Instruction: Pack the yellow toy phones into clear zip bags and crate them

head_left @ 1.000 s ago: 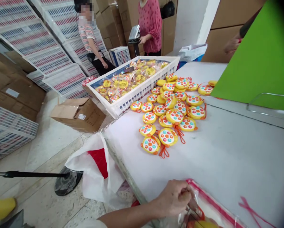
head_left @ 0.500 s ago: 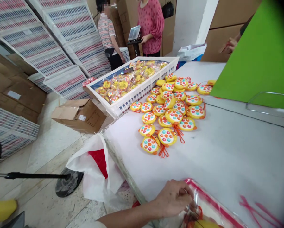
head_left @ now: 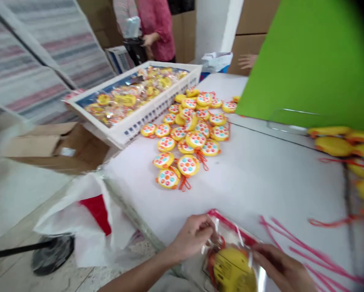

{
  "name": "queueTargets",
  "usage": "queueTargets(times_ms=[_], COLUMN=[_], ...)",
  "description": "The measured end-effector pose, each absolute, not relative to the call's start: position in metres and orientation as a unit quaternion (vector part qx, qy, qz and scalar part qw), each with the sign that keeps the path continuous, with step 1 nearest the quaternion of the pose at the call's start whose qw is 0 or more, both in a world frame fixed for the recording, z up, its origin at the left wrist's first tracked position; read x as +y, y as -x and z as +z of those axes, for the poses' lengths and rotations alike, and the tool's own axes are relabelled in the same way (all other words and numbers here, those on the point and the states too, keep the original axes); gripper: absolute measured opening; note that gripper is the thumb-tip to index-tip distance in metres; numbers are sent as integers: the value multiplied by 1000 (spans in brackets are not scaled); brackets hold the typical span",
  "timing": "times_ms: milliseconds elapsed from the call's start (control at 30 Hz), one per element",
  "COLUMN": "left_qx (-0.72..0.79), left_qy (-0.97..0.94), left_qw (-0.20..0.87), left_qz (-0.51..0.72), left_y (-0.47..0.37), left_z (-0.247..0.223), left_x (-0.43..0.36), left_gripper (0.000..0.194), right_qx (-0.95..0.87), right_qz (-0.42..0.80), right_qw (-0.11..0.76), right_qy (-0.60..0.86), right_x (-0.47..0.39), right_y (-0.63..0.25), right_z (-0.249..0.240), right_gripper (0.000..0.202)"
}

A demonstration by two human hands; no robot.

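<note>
At the table's near edge, my left hand [head_left: 195,239] is closed, with thumb and fingers pinching the open-looking side of a clear plastic bag [head_left: 241,231] with a red strip. My right hand [head_left: 283,265] grips the bag's right side between thumb and fingers. Inside the bag lies a yellow toy [head_left: 235,269] with dark print on its visible face and an orange cord near my left fingertips. Beyond my hands spreads a pile of yellow toys [head_left: 188,164] with white faces, coloured round buttons and orange cords.
Pink cords [head_left: 318,255] lie right of my hands. More yellow toys [head_left: 334,146] sit by a green board [head_left: 303,61]. A white crate [head_left: 157,107] holds bagged toys. A white sack [head_left: 115,219] hangs left of the table. A co-worker's hand [head_left: 247,61] shows beyond the board.
The view has swung right, so the pile and crate sit further left. My right hand has come into view on the bag, and more of the bagged toy shows. My left hand keeps its pinch.
</note>
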State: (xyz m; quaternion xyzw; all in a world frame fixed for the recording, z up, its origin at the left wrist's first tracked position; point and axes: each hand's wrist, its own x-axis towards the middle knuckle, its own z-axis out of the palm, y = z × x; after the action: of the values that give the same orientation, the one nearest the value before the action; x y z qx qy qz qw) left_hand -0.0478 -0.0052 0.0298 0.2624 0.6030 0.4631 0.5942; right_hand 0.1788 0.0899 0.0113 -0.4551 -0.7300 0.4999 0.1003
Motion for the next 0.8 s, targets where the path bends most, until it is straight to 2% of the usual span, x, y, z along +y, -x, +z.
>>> queueTargets(times_ms=[133,400,800], left_qx=[608,602,625], left_qy=[-300,-328,-304], left_qw=[588,611,603], left_qz=[440,396,392], left_y=[52,57,63], left_z=[34,32,24], left_x=[-5,-2,-6], left_gripper=[12,17,22], right_qx=[-698,-627,-627], right_qz=[522,590,600], right_qw=[111,142,184], right_qy=[478,488,461], right_x=[87,88,84], right_y=[-161,-162,-178], right_z=[29,32,28], right_gripper=[20,13,7])
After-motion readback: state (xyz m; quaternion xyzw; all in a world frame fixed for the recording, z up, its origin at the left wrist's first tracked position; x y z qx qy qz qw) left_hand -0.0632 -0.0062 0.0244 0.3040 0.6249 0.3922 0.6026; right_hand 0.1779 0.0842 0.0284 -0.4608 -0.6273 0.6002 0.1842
